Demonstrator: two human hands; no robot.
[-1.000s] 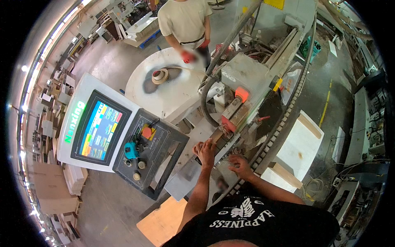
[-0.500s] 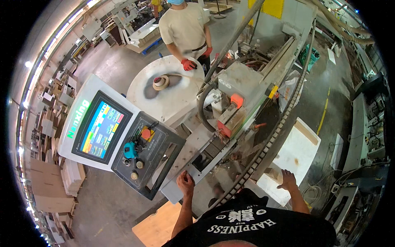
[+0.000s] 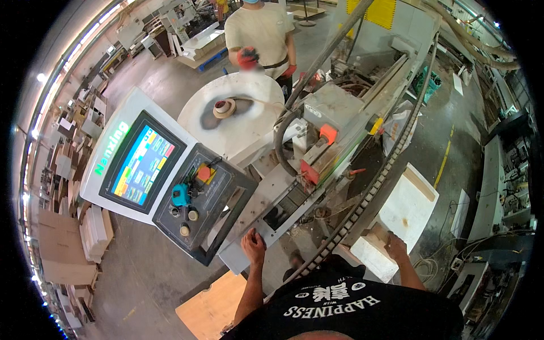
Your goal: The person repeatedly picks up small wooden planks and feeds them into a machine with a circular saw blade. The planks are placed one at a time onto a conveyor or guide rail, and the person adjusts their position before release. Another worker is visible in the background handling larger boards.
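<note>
My left hand (image 3: 253,245) rests closed on the near edge of the grey machine bed (image 3: 272,204), just right of the dark control panel (image 3: 198,198) with its knobs and buttons. My right hand (image 3: 396,247) lies on the near end of a white board (image 3: 405,209) beside the machine, fingers curled over a small wooden block there. A lit colour screen (image 3: 141,164) sits left of the panel. Neither hand carries a loose thing.
Another person in a beige shirt (image 3: 260,34) with red gloves stands behind a round white table (image 3: 238,113) that bears a tape roll (image 3: 224,107). A cable chain (image 3: 362,198) runs diagonally along the machine. Stacked boards (image 3: 96,232) and a wooden sheet (image 3: 212,306) lie on the floor.
My left hand drew back from inside the machine to its near edge. My right hand swung right, off the machine, onto the white board. The other person lifted a gloved hand.
</note>
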